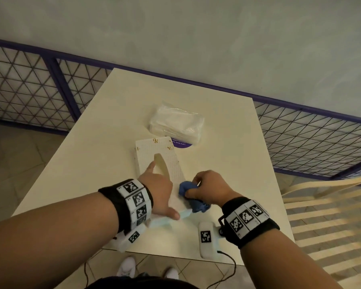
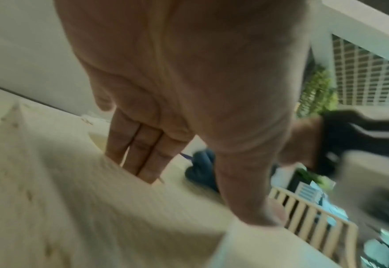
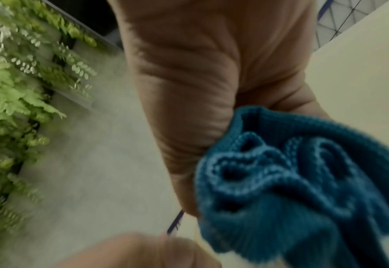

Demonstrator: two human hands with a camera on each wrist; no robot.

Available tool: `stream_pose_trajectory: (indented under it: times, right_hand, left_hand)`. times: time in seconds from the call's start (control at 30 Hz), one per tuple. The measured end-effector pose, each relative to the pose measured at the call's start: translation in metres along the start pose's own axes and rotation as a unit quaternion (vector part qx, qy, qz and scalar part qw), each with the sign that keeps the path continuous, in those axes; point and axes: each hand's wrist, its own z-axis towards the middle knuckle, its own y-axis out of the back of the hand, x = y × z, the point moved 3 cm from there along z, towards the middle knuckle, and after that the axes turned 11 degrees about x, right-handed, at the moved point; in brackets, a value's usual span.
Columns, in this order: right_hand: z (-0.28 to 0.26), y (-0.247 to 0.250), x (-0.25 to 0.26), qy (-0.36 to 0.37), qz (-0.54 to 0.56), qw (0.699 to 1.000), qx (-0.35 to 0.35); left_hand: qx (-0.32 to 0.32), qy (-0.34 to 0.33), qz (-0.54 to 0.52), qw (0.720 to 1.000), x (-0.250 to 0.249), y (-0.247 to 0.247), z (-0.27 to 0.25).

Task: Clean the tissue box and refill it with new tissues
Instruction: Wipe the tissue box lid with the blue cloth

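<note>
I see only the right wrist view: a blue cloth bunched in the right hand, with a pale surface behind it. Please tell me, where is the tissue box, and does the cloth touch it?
Observer: The tissue box lies on the table, just left of the right hand. The blue cloth seems to press on the box's right side, near its close end.
Operator: What does the left hand do?
Observer: The left hand rests on top of the box. In the left wrist view, three fingers reach into its oval opening.
Operator: Are new tissues ready?
Observer: A pack of tissues in clear plastic lies on the table beyond the box.
</note>
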Motion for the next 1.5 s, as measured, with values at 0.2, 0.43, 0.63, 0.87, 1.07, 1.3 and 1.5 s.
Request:
stream_pose_trajectory:
  times: [0.2, 0.43, 0.63, 0.87, 1.07, 1.3, 1.5]
  right_hand:
    - [-0.006, 0.032, -0.001, 0.048, 0.118, 0.977, -0.172]
    - [0.003, -0.006, 0.017, 0.152, -0.031, 0.974, -0.166]
    - [0.004, -0.053, 0.018, 0.202, -0.126, 0.966, -0.102]
    - [0.035, 0.004, -0.013, 0.1, 0.001, 0.986, -0.132]
    - [0.016, -0.051, 0.047, 0.22, -0.113, 0.967, -0.06]
    - [0.027, -0.009, 0.006, 0.151, -0.125, 0.979, -0.053]
    - [0.03, 0.003, 0.008, 0.115, -0.129, 0.984, -0.049]
  left_hand:
    - [0.012, 0.008, 0.066, 0.998, 0.006, -0.007, -0.008]
    - [0.008, 0.003, 0.054, 0.999, 0.03, -0.012, -0.011]
    - [0.009, -0.02, -0.013, 1.0, 0.033, -0.012, -0.009]
    - [0.018, -0.021, -0.052, 0.998, 0.04, -0.009, -0.013]
    - [-0.025, -0.012, -0.068, 0.997, 0.04, -0.01, -0.013]
    - [-0.007, 0.007, -0.042, 0.999, 0.039, -0.004, -0.013]
    - [-0.036, -0.016, -0.129, 0.991, 0.049, -0.013, -0.01]
